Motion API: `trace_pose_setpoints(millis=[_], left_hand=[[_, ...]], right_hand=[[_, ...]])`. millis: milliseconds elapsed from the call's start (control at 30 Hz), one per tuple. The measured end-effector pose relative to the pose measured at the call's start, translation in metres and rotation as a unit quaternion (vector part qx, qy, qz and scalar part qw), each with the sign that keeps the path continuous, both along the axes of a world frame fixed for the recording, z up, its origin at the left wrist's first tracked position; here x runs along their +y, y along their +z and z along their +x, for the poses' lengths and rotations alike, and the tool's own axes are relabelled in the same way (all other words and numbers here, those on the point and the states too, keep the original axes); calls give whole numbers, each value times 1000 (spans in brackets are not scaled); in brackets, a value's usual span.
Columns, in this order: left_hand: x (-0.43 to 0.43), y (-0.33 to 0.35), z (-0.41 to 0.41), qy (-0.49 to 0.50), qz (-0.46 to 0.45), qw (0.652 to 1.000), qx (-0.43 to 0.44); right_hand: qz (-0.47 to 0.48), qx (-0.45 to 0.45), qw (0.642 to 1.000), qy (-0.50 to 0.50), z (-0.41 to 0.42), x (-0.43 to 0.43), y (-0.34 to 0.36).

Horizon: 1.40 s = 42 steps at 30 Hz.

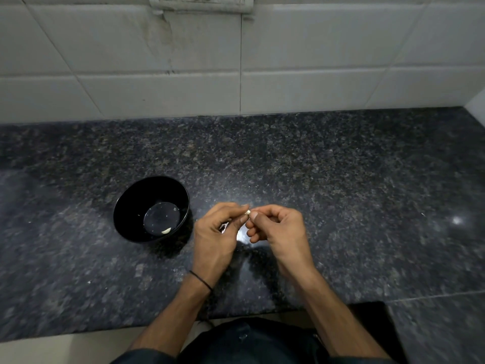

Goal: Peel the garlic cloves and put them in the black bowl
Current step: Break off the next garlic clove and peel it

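That tiny pale garlic clove [247,212] is mostly buried between fingertips [243,218], peel state unclear; grey wall switchboard [200,2] cropped up top.

- Left hand [216,233] is raised over the counter [341,179], not far from its near edge. Its fingers are curled, and thumb and forefinger pinch a small garlic clove [247,212].
- Right hand [282,232] is just beside it, fingertips meeting the left's. Thumb and forefinger pinch the same clove, with the other fingers curled under.
- Both bare forearms cross the near edge and converge. A thin black band [200,281] circles the left wrist.
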State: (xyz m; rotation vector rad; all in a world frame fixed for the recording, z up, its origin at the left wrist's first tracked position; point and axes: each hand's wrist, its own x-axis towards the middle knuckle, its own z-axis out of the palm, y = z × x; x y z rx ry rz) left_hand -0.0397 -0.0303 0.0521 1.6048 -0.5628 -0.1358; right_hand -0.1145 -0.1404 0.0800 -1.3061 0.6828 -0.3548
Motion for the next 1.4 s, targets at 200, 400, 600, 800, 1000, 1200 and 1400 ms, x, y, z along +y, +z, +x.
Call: trace_pose_setpoints(millis=[200,400,600,800,1000,1200,1400], left_hand=[[-3,-6,-4,26,32,998,-38],[-3,-5,-3,22,13,999,48],[-4,-1,-3,7,-20,985,171],[-7,-3,-2,5,-57,966,251],[-7,-12,-3,8,-32,961,275],[-10,-17,-2,26,-28,951,308],[-8,-17,0,31,-28,946,323]], right_hand=[[-104,55,993,-19,2,5,-4],[-150,75,986,-23,3,8,-3],[-117,74,990,1,2,4,-8],[-37,68,997,-8,2,0,-17],[-47,90,995,2,-2,-2,-28],[-97,90,991,24,-4,1,-24],[-100,102,989,29,-8,-3,-27]])
